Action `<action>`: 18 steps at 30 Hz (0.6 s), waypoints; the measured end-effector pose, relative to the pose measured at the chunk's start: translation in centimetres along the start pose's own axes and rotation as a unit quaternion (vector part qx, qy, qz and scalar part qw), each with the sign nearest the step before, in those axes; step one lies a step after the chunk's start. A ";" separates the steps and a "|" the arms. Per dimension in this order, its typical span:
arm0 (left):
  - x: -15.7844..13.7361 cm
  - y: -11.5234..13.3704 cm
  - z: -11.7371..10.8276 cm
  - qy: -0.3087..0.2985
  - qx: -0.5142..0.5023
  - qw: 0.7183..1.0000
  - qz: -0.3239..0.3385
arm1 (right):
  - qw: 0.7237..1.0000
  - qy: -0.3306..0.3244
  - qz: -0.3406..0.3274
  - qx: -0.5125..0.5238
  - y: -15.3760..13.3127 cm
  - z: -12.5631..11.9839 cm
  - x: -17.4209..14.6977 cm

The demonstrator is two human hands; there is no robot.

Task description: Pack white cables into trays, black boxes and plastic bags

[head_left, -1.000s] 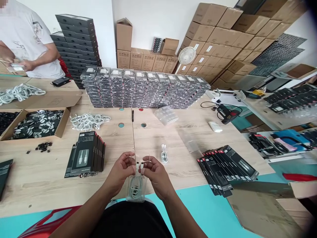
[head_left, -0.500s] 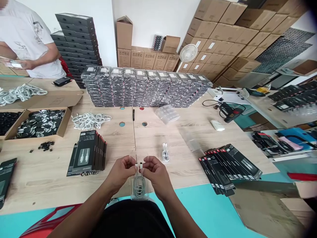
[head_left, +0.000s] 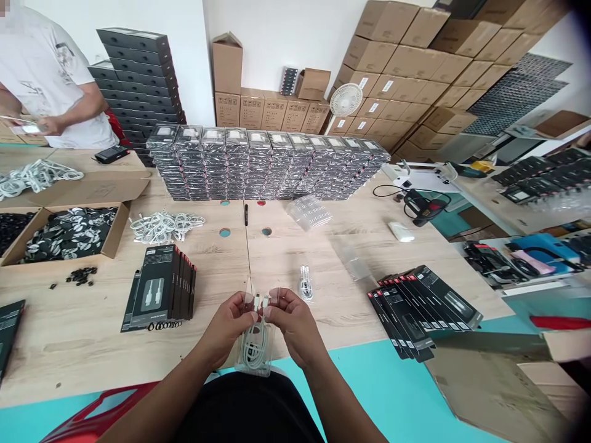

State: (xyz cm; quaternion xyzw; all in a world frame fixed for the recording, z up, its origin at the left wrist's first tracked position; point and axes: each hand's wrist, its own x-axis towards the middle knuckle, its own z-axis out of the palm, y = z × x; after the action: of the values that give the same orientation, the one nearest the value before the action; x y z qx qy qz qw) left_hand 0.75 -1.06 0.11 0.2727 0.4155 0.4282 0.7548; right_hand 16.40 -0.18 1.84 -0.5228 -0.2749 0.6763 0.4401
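Note:
A coiled white cable [head_left: 255,352] lies in a clear plastic tray [head_left: 240,363] close to my body, at the table's front edge. My left hand [head_left: 235,320] pinches the tray's left side, its thumb by one of the cable's two plugs. Opposite it, my right hand [head_left: 287,315] is closed on the tray's right side, thumb at the other plug. Both plugs point away from me, side by side. Just beyond my right hand, another bundled white cable [head_left: 305,284] rests on the table.
Black retail boxes [head_left: 154,292] stand to the left, and more black boxes [head_left: 415,314] fan out at right. A loose cable pile [head_left: 166,226] sits behind the left boxes. Shrink-wrapped boxes [head_left: 268,166] form a wall at the back. A person [head_left: 55,80] stands at far left.
The tray with its cable has tilted slightly, its lower end shifting left. Both hands stay on it. The whole view has moved a little.

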 end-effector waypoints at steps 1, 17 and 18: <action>-0.1 -0.1 0.1 0.001 0.000 1.000 -0.003 | 1.000 -0.002 0.000 0.001 -0.1 -0.1 0.0; 0.9 0.0 1.1 0.078 0.006 0.997 0.019 | 0.998 -0.047 0.007 -0.038 -0.9 -0.6 0.0; 0.9 0.0 1.2 0.080 0.001 0.997 0.019 | 0.998 -0.049 0.010 -0.037 -1.0 -0.7 -0.1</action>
State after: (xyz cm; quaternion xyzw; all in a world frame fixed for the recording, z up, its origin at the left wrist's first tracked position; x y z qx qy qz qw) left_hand 2.02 -0.33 0.40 0.2460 0.4699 0.4621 0.7107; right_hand 17.37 0.16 2.53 -0.5074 -0.3158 0.6950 0.3997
